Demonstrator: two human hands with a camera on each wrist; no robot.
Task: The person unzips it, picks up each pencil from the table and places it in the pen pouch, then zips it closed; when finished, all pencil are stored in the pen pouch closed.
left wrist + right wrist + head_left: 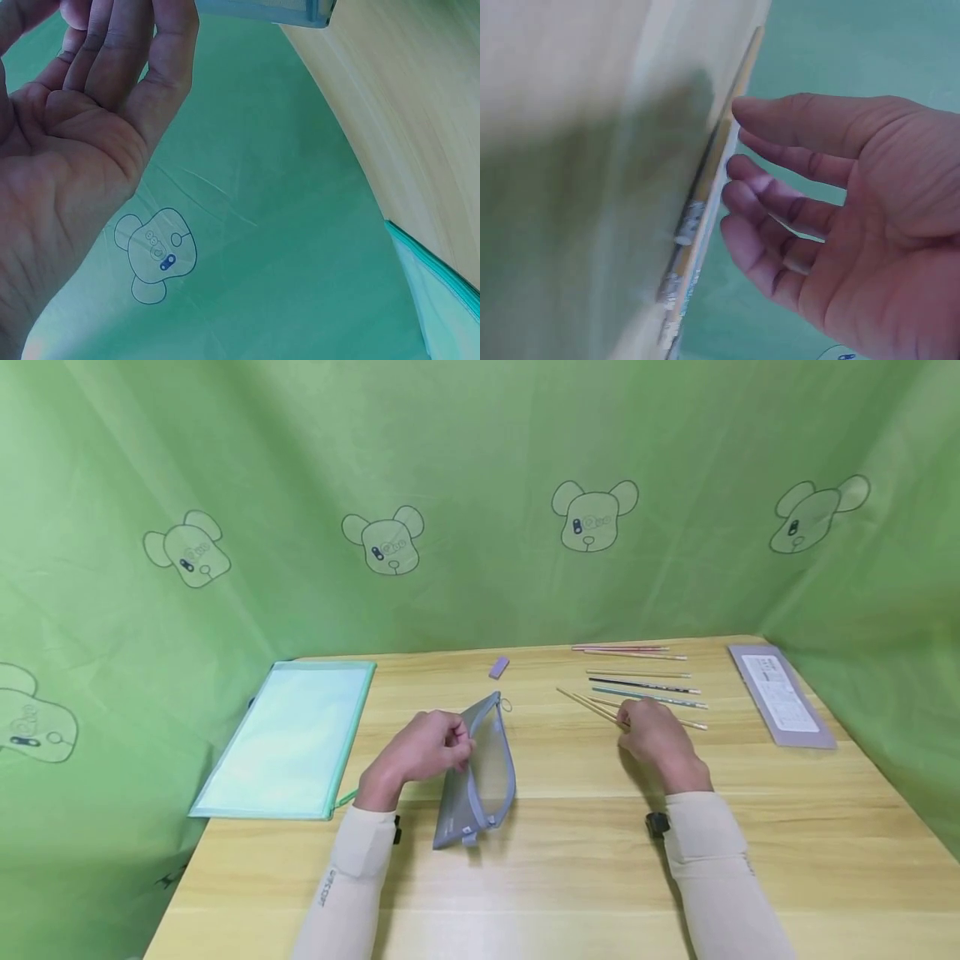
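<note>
My left hand (pixel 431 745) grips one side of a grey mesh zip pouch (pixel 456 806), which stands tilted on the table with its mouth gaping to the right. In the left wrist view, only an edge of the pouch (pixel 281 10) shows beyond the curled fingers of the left hand (pixel 105 97). Over on the right, my right hand (pixel 656 732) pinches a plain wooden pencil (pixel 592 707) close over the table. In the right wrist view, the thumb of the right hand (pixel 817 172) lies against a pencil (pixel 720 146); its other fingers are loosely bent.
Behind the right hand lie a teal pencil (pixel 648 697), a black pencil (pixel 637 684), another plain pencil (pixel 637 674) and pink pencils (pixel 633 654). A purple eraser (pixel 498 667) sits at the back, a teal-edged document pouch (pixel 288 739) left, a lilac labelled package (pixel 783 697) right.
</note>
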